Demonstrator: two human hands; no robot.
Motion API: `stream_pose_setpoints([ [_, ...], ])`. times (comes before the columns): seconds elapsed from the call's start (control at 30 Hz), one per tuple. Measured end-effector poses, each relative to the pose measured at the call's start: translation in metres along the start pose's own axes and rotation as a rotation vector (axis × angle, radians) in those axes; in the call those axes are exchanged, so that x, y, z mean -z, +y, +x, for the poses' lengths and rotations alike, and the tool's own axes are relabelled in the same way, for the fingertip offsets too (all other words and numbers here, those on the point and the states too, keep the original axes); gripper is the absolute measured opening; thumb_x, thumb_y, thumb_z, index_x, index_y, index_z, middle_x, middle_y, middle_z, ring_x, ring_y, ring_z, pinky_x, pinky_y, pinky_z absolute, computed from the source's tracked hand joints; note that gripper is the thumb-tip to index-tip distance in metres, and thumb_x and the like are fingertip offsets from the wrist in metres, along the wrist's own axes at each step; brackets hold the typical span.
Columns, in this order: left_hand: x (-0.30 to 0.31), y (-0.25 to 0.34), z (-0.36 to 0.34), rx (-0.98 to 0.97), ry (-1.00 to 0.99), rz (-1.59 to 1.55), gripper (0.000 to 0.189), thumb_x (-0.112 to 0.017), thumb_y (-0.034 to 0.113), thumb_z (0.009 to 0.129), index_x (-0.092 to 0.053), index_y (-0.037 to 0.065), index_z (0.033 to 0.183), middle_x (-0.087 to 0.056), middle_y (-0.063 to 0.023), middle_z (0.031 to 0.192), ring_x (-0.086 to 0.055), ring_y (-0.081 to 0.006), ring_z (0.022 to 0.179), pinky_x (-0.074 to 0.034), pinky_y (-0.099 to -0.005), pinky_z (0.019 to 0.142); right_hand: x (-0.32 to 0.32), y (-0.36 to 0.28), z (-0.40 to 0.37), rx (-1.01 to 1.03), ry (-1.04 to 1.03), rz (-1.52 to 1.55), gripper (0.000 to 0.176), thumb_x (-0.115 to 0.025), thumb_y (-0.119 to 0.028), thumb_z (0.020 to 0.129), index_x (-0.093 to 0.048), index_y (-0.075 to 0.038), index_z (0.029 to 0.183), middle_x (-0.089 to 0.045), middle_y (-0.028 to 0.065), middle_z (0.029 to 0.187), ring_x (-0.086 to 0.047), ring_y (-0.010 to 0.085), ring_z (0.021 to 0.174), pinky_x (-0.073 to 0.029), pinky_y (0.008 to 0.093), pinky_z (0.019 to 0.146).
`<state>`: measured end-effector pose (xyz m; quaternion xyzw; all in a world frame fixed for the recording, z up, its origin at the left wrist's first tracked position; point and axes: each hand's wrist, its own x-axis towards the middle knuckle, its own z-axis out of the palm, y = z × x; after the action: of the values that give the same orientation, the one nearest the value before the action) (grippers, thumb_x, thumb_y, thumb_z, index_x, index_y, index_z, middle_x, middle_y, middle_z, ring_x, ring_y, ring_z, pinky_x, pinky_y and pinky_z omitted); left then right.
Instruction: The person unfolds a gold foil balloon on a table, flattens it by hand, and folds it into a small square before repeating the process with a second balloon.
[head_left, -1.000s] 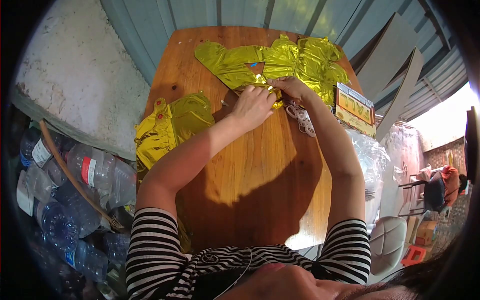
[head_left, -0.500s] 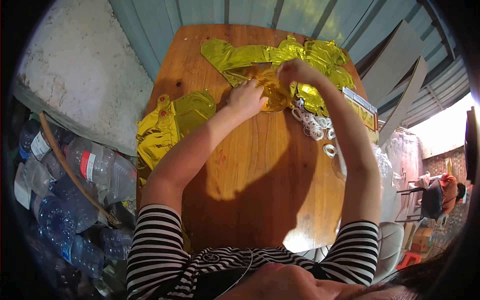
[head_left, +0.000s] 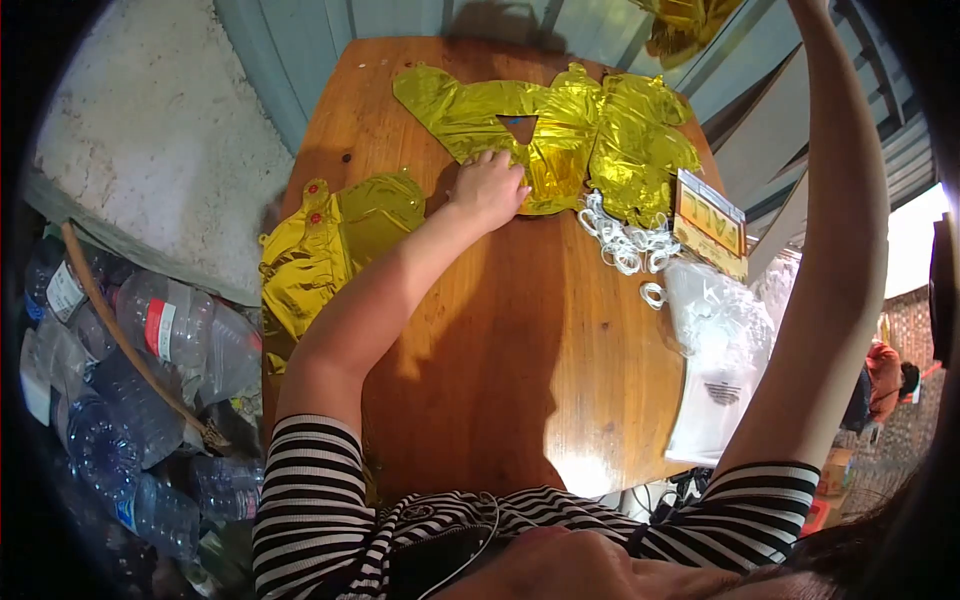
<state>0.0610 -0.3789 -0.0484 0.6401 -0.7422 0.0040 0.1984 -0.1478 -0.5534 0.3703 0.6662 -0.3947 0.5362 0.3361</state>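
My left hand (head_left: 490, 190) lies on the near edge of a flat gold foil balloon (head_left: 562, 150), fingers slightly apart and pressing down on it. A triangular hole in that balloon lets the wood show through. My right forearm (head_left: 840, 200) is raised high on the right, and the hand itself is beyond the top edge of the view. Near it, at the top, hangs a piece of gold foil (head_left: 690, 25); whether my right hand holds it is out of sight. More gold foil (head_left: 645, 145) lies to the right, touching the first balloon.
Another gold foil balloon (head_left: 340, 235) lies on the left of the wooden table (head_left: 480, 350). White string loops (head_left: 625, 240), a printed card packet (head_left: 710, 225) and clear plastic bags (head_left: 715, 330) are at right. Plastic bottles (head_left: 150, 380) are heaped left of the table.
My right hand has left the balloon beside my left hand and gone up and right, out of view. Gold foil now shows at the top. My left hand stays nearly in place.
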Motion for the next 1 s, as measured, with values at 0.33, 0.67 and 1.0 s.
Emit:
stream_pose_setpoints([
  [0.33,0.077,0.099,0.019,-0.005,0.609,-0.389,0.099,-0.084,0.035,0.082,-0.029,0.001,0.156,-0.027,-0.0281,0.161,-0.044,-0.0434,0.140,-0.041,-0.0499,0.116,0.109,0.001,-0.142,0.228,-0.307,0.144,0.020,-0.068,-0.024,0.098,-0.070,-0.007,0.108,-0.074,0.0135,0.089,-0.072,0.0246,0.075,-0.056,0.0354,0.065],
  [0.67,0.098,0.035,0.026,-0.256,0.688,-0.093,0.048,-0.081,0.011,0.079,-0.066,0.014,0.125,-0.064,-0.0059,0.130,-0.058,-0.0282,0.122,-0.047,-0.0439,0.098,0.241,-0.019,-0.264,0.759,-0.602,0.505,0.021,-0.073,-0.013,0.083,-0.068,-0.007,0.103,-0.059,0.0033,0.073,-0.062,0.0194,0.059,-0.046,0.0350,0.046],
  [1.0,0.114,-0.007,-0.140,-0.602,0.240,0.072,0.013,-0.071,0.006,0.081,-0.075,0.011,0.092,-0.070,-0.0067,0.122,-0.063,-0.0266,0.116,-0.050,-0.0404,0.095,0.339,-0.124,-0.435,0.747,-0.833,0.741,0.035,-0.068,-0.013,0.080,-0.069,-0.003,0.114,-0.055,0.0005,0.075,-0.059,0.0136,0.063,-0.047,0.0278,0.047],
])
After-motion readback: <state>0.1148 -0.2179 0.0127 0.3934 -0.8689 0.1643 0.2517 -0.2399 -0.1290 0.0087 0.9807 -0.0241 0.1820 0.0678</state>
